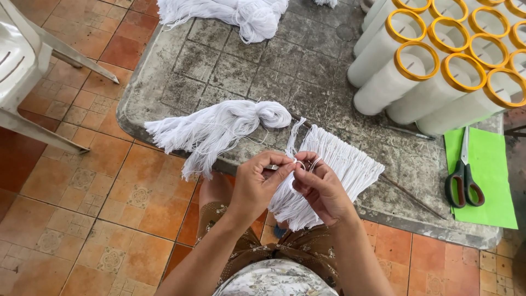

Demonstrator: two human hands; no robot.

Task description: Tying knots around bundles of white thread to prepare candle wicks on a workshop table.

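My left hand (257,183) and my right hand (323,189) meet over the near edge of a worn grey table (219,66). Both pinch a white cord loop (299,163) at the top of a fringe of white cords (345,164). The fringe hangs from a thin brown rod (408,196) that lies slanted across the table. A loose bundle of white cords (219,129) lies just left of my hands, its cut ends spread toward the table edge.
Several white cones with orange rims (438,71) are stacked at the far right. Scissors with dark handles (464,181) rest on a green sheet (493,181). Another white cord bundle (241,16) lies at the far edge. A white plastic chair (22,60) stands at left on orange floor tiles.
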